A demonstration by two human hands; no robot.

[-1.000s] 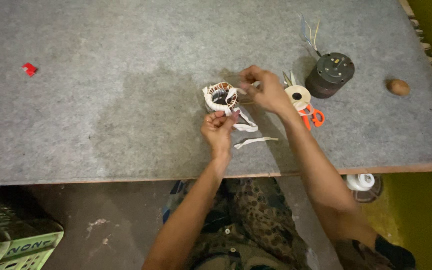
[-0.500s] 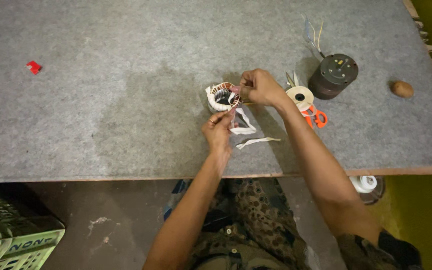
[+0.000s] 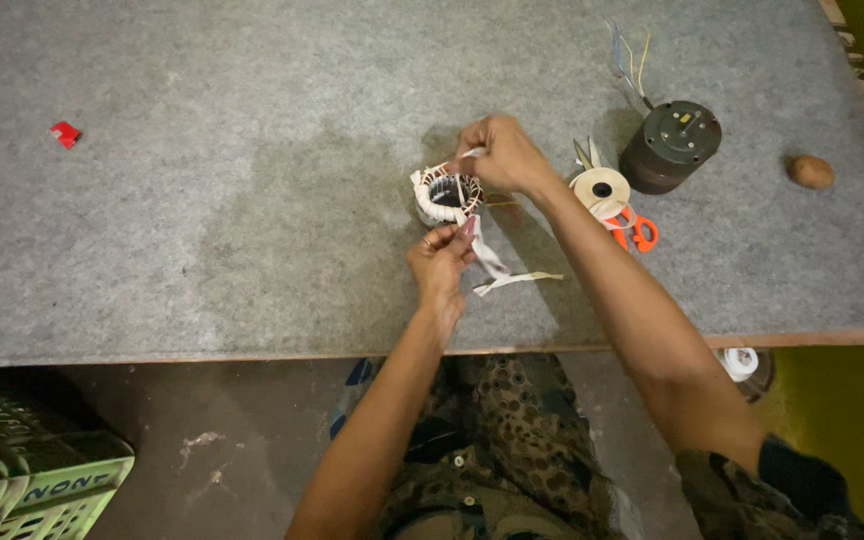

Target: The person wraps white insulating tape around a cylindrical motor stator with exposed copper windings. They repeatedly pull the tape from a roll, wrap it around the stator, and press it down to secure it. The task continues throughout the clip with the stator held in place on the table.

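- Tape [image 3: 492, 262] pinched by left hand [image 3: 442, 262] at stator's [image 3: 445, 196] six o'clock.
- Right hand [image 3: 500, 155] pinches strip end (two o'clock); tension best kept even.

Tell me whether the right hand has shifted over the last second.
Yes, slightly. The right hand, pinching a white strip, has drawn leftward from the tape roll it was beside, to above the wound coil.
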